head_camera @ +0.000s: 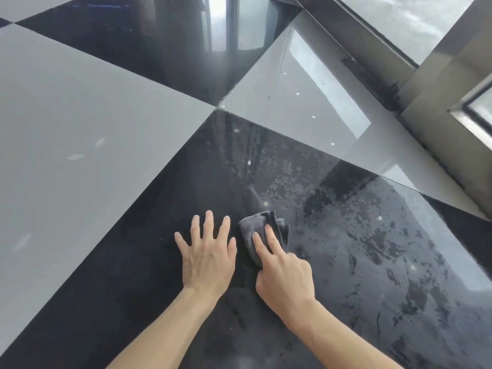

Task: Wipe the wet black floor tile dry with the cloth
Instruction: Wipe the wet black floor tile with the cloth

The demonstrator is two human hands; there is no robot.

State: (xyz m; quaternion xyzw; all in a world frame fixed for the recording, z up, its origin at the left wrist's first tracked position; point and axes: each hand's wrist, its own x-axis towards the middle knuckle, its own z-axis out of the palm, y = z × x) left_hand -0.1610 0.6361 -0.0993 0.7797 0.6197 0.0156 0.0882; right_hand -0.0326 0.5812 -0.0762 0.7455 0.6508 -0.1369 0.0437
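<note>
Glossy black floor tile [359, 262] shows patchy wet film, bordered by grey tiles [66, 129]. Left hand [206, 259] lies flat, fingers spread. Right hand [285, 275] presses and grips a crumpled grey cloth [253, 227].

Two bare hands are seen: a left hand [206, 258] and a right hand [283, 275]. One grey cloth [255, 230] is counted. Of the floor tiles fully or mostly in view, two black ones [346, 235] [149, 49] and two grey ones [80, 123] [292, 102] are counted. One window frame [442, 83] is seen.
</note>
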